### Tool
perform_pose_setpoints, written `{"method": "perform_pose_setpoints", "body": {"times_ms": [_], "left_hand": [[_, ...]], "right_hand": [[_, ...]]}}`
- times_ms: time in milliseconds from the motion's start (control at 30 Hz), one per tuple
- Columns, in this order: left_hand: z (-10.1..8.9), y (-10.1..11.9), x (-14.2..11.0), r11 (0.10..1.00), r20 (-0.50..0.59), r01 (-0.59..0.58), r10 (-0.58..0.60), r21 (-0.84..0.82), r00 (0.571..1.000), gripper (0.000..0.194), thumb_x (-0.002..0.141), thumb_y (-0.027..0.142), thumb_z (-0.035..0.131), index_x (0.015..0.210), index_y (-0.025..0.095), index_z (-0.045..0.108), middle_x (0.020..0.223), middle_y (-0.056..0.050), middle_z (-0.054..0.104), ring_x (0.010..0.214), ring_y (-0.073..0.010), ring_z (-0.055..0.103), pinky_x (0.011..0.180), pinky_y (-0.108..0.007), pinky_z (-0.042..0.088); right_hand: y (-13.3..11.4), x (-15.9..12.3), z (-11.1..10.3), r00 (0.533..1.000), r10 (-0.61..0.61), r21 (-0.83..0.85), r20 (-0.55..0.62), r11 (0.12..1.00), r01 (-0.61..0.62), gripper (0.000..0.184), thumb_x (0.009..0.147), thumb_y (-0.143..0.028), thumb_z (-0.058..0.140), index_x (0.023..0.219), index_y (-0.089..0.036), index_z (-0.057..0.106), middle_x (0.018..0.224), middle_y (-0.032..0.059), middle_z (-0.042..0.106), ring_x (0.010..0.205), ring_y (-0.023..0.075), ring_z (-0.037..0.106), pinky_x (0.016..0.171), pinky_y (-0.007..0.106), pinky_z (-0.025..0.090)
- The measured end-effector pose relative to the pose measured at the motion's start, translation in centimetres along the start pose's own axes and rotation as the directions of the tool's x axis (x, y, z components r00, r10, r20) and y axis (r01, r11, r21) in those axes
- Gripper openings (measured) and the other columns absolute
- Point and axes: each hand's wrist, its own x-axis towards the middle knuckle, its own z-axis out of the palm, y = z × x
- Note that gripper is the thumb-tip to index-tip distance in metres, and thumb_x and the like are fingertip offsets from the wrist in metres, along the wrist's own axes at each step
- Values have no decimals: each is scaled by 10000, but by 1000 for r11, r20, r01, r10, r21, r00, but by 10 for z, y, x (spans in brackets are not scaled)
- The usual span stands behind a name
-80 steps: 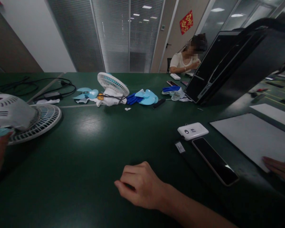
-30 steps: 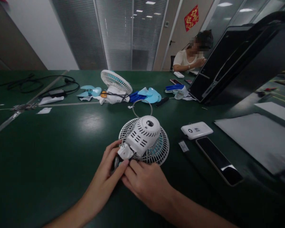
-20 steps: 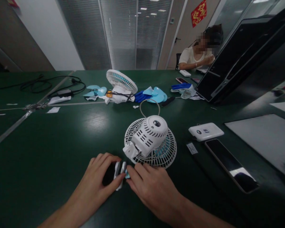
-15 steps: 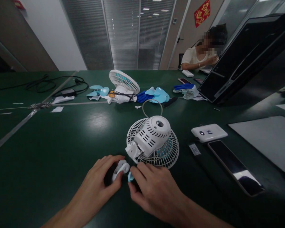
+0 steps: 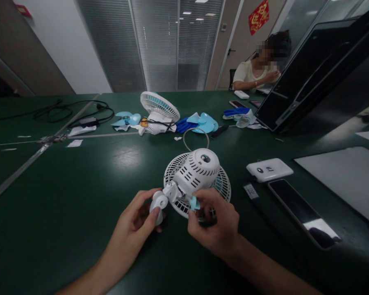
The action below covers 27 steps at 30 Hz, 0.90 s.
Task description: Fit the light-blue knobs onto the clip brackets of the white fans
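A small white fan [image 5: 199, 168] lies grille down on the dark green table, its motor housing facing up. My left hand [image 5: 138, 217] pinches a white plastic piece with a round hole [image 5: 158, 204] beside the fan's neck joint [image 5: 172, 191]. Between the thumb and fingers of my right hand [image 5: 217, 223] is a small light-blue plastic piece [image 5: 194, 203], held over the near edge of the grille; its exact kind is unclear. The two held pieces are apart from each other.
Farther back stand a second white fan [image 5: 158, 110], light-blue fan blades [image 5: 126, 119] and blue-and-white gloves [image 5: 241, 116]. On the right lie a white device [image 5: 269, 169], a phone [image 5: 303, 213] and a large black monitor [image 5: 313, 73]. A person [image 5: 258, 71] sits across the table.
My right hand has moved right and up with the light-blue piece, away from my left hand. The white piece has turned more upright, showing its round hole.
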Motion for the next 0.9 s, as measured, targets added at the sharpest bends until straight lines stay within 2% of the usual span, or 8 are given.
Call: {"method": "perform_pose_setpoints", "body": {"times_ms": [167,300,367,467,600,700,900], "left_hand": [[-7,0,1,993,-2,-62,63,102,998,286,966,352,629,1249,314,660,1102,-23,597,849,-168,648,643,-247,602],[-15,1,4,935,58,-181,171,307,983,311,963,303,639,1273,316,666,1158,-41,624,995,-202,656,801,-286,588],[-17,1,6,918,70,-201,189,342,980,328,962,295,642,1288,320,664,1177,-43,628,1029,-208,651,839,-296,581],[-16,2,9,953,31,-140,137,270,990,335,972,330,629,1306,329,651,1176,-37,615,973,-191,653,759,-270,592],[-9,3,14,990,2,-67,67,122,998,294,954,361,652,1236,285,693,1104,-31,621,851,-163,634,668,-243,581],[-3,1,18,998,-17,-51,52,39,999,243,938,328,682,1166,257,727,1053,-20,646,812,-144,635,705,-246,574],[5,-2,16,997,-29,-69,68,-28,997,233,939,319,679,1156,256,736,1087,-20,673,910,-166,672,806,-273,590]], "right_hand": [[-3,-1,2,998,-40,-21,45,999,41,280,800,-185,643,1070,-225,582,752,-45,580,532,97,507,480,236,443],[-5,1,2,999,-26,-38,38,999,27,243,807,-183,626,1043,-221,586,737,-44,578,525,95,499,470,233,427],[-6,0,2,999,-18,-35,40,999,20,227,818,-194,620,1041,-221,583,742,-41,580,530,95,504,469,230,429],[-5,-1,2,997,-38,-29,63,999,40,218,842,-213,615,1057,-220,579,751,-36,585,529,93,501,472,228,440],[-5,0,4,995,-69,-43,76,996,72,219,862,-212,617,1079,-216,585,746,-32,596,534,96,515,474,228,454],[-5,1,5,994,-85,-70,75,994,90,199,878,-188,624,1073,-210,594,766,-26,623,552,94,546,480,223,462],[-5,2,2,979,-161,-185,128,966,183,252,933,-166,610,1184,-176,589,882,19,699,688,118,661,555,236,526]]}}
